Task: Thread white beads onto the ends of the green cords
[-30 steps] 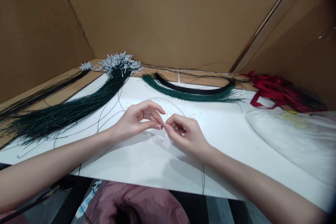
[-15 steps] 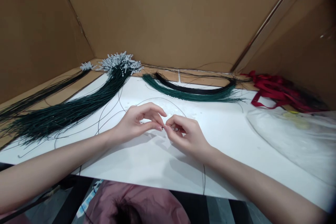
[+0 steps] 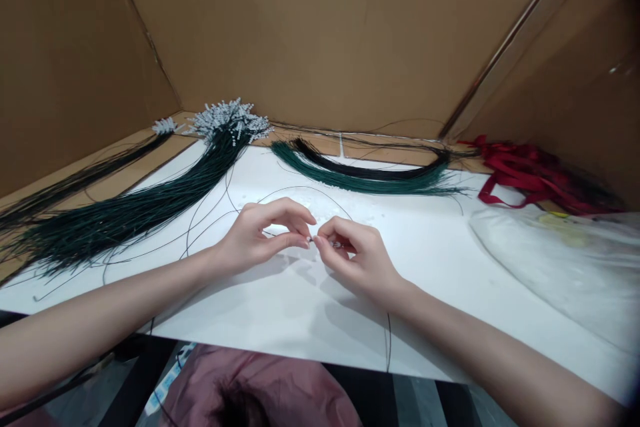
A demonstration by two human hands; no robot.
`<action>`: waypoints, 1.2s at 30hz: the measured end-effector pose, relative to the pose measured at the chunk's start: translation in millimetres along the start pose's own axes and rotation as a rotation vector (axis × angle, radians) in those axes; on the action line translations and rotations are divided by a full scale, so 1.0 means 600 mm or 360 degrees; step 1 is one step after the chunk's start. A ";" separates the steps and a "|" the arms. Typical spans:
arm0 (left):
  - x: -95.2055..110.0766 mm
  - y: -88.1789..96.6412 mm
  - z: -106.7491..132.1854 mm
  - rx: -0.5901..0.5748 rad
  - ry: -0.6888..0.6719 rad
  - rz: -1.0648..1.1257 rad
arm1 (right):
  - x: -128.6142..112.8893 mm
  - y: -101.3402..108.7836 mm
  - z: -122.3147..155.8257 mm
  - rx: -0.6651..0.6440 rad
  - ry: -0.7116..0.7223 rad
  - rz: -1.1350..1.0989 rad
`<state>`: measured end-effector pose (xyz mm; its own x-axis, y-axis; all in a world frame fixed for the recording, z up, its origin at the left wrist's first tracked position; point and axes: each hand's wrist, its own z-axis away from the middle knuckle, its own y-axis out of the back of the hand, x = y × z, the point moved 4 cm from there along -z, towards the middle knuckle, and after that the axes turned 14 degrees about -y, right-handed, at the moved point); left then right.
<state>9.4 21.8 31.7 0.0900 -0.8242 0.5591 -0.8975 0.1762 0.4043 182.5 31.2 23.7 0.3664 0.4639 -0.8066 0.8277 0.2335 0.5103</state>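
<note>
Over the middle of the white board, my left hand and my right hand face each other, fingertips almost touching. A thin dark cord with small pale beads runs between them. My right thumb and forefinger pinch it, and the beaded part shows inside that hand. My left thumb lies against the cord's other side, the forefinger arched above it; the exact contact is partly hidden by the fingers. A loose dark strand loops behind both hands.
Green stems with white beaded tips lie at left beside a thinner dark bunch. Behind my hands are black and green strands. Red ribbon and a clear plastic bag lie right. Cardboard walls enclose the board.
Both hands stay in nearly the same place. Only slight finger shifts show around the cord, with a little more of it visible between the fingertips.
</note>
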 end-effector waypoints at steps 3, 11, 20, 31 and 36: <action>0.001 0.000 0.000 0.0006 -0.0018 -0.0048 | -0.001 0.000 0.001 0.0005 0.0003 0.0001; 0.001 0.001 0.000 -0.0006 -0.0019 -0.0048 | -0.001 -0.001 0.002 0.0011 -0.0003 -0.0004; 0.001 -0.001 0.000 -0.0003 0.0013 -0.0035 | -0.003 0.001 0.002 0.0006 0.0003 -0.0009; 0.000 0.000 0.000 -0.0015 0.0020 -0.0021 | -0.004 0.001 0.002 0.0017 0.0014 0.0028; -0.004 -0.001 0.001 -0.0054 0.0037 0.0022 | 0.000 0.000 0.003 0.0008 0.0022 0.0051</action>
<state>9.5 23.3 29.7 0.0880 -0.8087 0.5816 -0.8836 0.2063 0.4205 182.9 29.9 23.2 0.3871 0.4828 -0.7855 0.8176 0.2140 0.5345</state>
